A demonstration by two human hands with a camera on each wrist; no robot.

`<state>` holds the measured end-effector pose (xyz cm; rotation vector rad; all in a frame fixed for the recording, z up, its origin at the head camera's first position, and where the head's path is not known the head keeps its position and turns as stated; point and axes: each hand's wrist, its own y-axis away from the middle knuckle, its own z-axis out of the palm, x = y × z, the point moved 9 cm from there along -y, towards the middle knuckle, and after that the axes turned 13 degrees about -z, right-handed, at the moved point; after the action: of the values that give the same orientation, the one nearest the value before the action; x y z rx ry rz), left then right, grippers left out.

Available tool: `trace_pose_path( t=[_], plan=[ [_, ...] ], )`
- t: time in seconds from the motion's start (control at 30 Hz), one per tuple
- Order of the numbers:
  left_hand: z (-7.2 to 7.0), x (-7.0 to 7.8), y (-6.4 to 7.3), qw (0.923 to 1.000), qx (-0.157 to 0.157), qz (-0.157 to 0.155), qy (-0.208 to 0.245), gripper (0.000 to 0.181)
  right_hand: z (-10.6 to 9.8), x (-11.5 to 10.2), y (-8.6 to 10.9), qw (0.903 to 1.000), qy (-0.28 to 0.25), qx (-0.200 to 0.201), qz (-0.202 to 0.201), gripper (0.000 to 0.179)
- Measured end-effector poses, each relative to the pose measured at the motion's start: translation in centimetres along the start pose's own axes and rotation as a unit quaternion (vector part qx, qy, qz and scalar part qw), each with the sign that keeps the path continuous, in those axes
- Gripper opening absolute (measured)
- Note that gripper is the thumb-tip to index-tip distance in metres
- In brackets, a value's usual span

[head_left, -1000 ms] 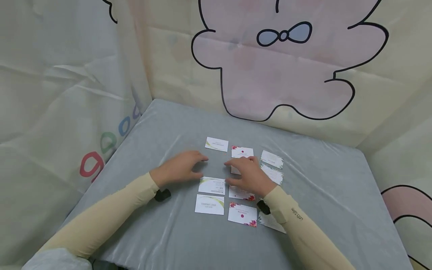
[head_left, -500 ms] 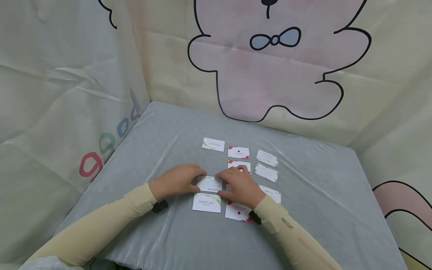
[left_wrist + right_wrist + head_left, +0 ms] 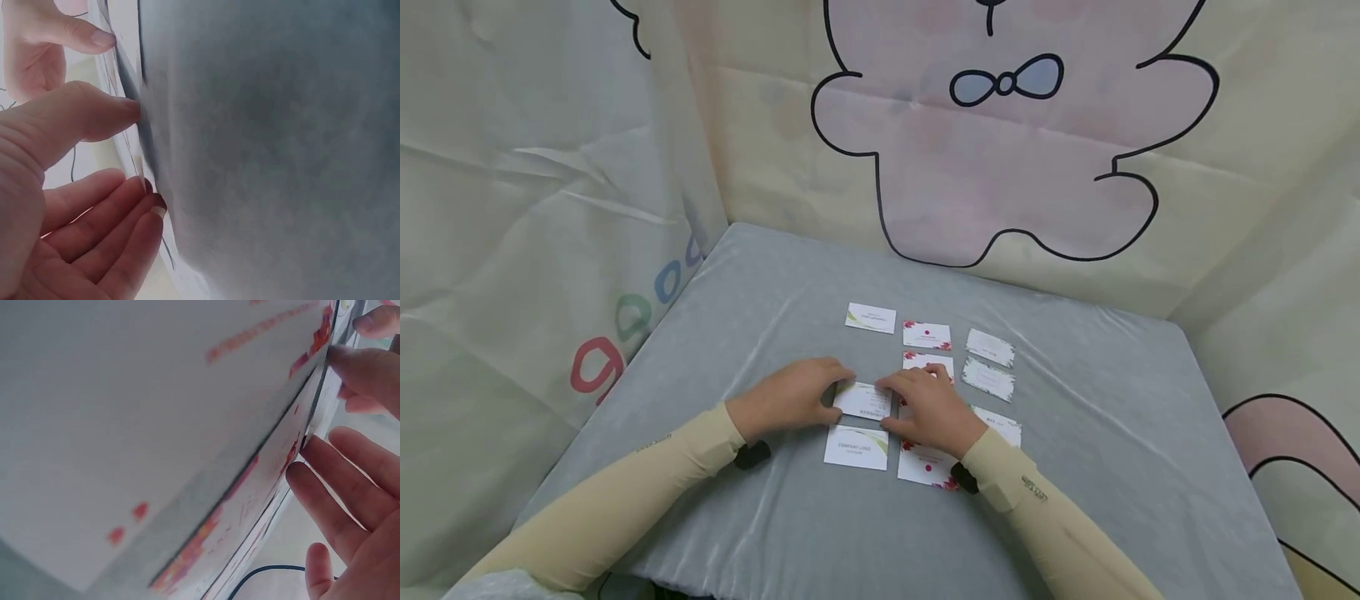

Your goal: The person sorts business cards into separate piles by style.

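Between my two hands is a white business card (image 3: 862, 400) with a green curve and small print. My left hand (image 3: 790, 396) holds its left edge, thumb at the near corner and fingers at the far one. My right hand (image 3: 935, 411) grips the opposite edge the same way, and its fingers overlap red-flowered cards beneath. In the left wrist view the left thumb (image 3: 112, 117) and fingertips lie along the thin edge. Just nearer lies a matching card (image 3: 856, 448) reading "COMPANY LOGO".
Farther back on the grey cloth (image 3: 760, 517) lie another green-curve card (image 3: 870, 317), a red-flowered card (image 3: 927, 335) and leaf-bordered cards (image 3: 990, 347). A red-flowered card (image 3: 925, 467) lies partly under the right wrist. Printed fabric walls (image 3: 775, 167) stand behind and at the sides.
Both hands have come down and toward me from the gap behind the card onto its side edges. Since half a second ago the card has shifted slightly away from the nearer card.
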<state>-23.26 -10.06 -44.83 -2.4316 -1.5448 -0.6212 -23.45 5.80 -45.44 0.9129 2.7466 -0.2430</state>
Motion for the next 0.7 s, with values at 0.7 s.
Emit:
trace_pose_path(
  t=[0.7],
  plan=[
    [-3.3, -5.3, -11.7, 0.9954, 0.018, -0.091, -0.022, 0.06, -2.4, 9.6, -8.5, 0.9918, -0.066, 0.019, 0.108, 0.064]
  ],
)
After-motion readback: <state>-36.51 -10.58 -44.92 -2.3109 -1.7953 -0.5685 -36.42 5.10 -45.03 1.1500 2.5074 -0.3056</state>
